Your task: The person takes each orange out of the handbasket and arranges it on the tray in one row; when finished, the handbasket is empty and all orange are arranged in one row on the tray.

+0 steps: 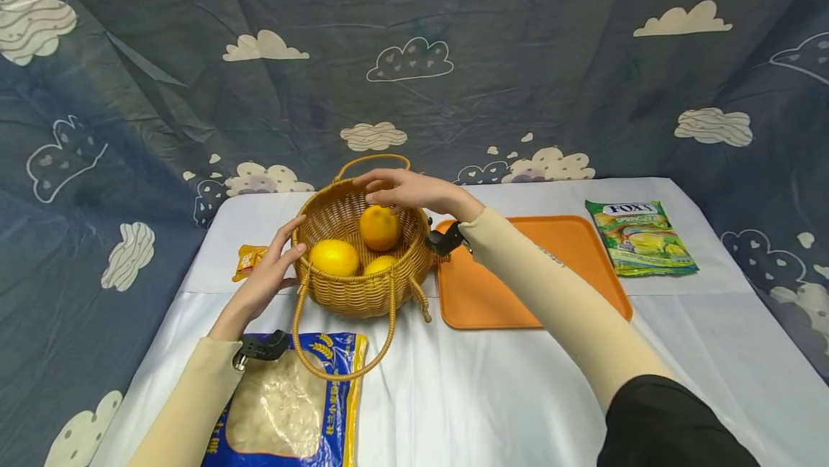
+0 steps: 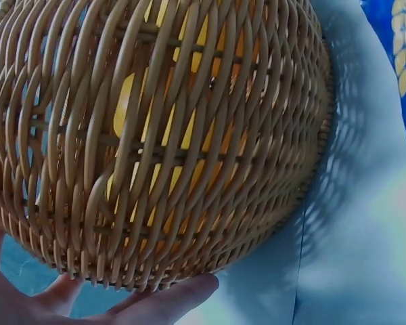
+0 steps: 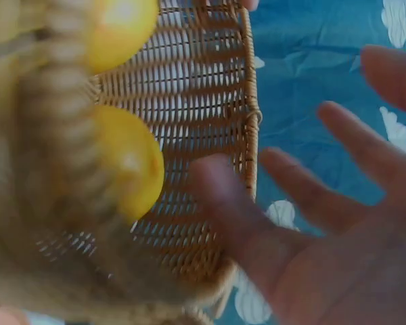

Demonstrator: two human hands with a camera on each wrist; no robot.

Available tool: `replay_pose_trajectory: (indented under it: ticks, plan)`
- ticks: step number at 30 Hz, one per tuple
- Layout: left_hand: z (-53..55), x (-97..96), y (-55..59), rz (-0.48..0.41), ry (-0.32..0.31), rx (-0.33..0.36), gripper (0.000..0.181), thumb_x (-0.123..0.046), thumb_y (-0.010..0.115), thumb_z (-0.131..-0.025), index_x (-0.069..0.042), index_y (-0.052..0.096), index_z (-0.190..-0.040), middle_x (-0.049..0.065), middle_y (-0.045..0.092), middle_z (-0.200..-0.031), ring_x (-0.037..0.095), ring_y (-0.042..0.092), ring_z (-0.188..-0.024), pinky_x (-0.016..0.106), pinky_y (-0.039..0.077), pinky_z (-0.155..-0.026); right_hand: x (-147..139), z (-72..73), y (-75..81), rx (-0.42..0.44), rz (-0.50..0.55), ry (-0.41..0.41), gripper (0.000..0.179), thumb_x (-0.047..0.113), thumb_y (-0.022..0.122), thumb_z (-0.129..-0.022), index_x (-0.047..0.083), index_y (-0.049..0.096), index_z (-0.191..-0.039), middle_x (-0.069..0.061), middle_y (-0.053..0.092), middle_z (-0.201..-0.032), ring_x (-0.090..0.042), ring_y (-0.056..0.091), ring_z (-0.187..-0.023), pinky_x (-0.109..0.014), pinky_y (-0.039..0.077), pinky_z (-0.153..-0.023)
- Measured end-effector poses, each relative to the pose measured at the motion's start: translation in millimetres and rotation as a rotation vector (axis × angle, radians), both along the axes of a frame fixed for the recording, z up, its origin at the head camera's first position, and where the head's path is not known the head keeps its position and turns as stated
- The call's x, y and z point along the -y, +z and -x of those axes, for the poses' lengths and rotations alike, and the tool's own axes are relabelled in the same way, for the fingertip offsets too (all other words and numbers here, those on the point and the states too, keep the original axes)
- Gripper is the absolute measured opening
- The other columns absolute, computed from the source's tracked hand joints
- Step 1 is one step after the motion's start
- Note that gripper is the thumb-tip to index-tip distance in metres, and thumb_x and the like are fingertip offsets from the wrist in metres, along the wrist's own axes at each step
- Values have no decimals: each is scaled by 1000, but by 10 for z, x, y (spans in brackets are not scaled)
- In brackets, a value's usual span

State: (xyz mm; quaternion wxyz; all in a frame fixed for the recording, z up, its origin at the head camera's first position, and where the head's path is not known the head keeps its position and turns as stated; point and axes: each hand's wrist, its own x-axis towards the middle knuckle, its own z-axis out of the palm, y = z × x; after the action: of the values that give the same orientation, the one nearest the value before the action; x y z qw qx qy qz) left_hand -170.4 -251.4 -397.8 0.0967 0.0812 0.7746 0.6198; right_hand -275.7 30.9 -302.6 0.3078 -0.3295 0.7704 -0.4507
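Note:
A round wicker basket stands left of centre in the head view, its front handle hanging down over a blue bag. Inside it are an orange and two yellow lemon-like fruits, one at the left, the other partly hidden by the front rim. My left hand touches the basket's left side, fingertips and thumb at the rim. Over the back right of the basket is my right hand, its fingers extended and holding nothing. In the right wrist view, its spread fingers overlap the basket's rim.
An orange tray lies right of the basket, partly under my right forearm in view. Beyond it is a green FOX'S packet. A small orange packet sits by my left hand. The blue bag with pale contents lies in front.

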Motion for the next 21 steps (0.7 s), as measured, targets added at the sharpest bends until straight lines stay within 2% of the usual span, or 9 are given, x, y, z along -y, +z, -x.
replay_pose_trajectory:
  ticks: [2,7,9,13,17,21]
  plan:
    - [-5,-11,-19,-18,12,2,57,-27,39,-104,-24,12,-154,6,-9,-158,42,9,-139,71,31,-91,82,47,3,56,-32,-3,48,20,45,-102,9,35,-147,-13,40,-143,-27,46,-115,-45,41,-95]
    - [-24,-26,-43,-32,31,9,57,-29,39,-104,-25,12,-154,5,-9,-158,42,7,-140,74,28,-90,232,138,-2,118,-183,-9,47,22,43,-102,13,36,-148,-10,37,-147,-32,43,-118,-47,40,-94]
    - [-30,-33,-52,-32,42,7,56,-27,38,-104,-26,12,-154,5,-8,-158,42,8,-140,74,28,-89,277,167,-10,130,-253,-7,49,25,43,-102,15,35,-149,-9,28,-152,-30,33,-133,-49,38,-98]
    - [-41,-55,-58,-35,62,-1,55,-24,37,-104,-27,14,-154,5,-6,-159,42,10,-139,74,28,-89,358,216,-50,174,-352,-8,49,29,44,-101,18,36,-149,-7,18,-157,-31,25,-138,-49,38,-98]
    - [-48,-73,-53,-27,77,-7,55,-24,37,-104,-28,15,-154,6,-3,-159,44,12,-139,75,28,-88,425,267,-126,231,-407,-6,48,29,44,-102,18,37,-148,-7,16,-158,-29,14,-142,-49,31,-104]
    - [-43,-80,-54,-16,84,-13,55,-25,38,-103,-28,16,-154,7,0,-159,45,15,-138,74,29,-88,478,317,-203,242,-456,23,48,27,42,-103,16,35,-149,-7,12,-159,-29,9,-143,-51,21,-110]
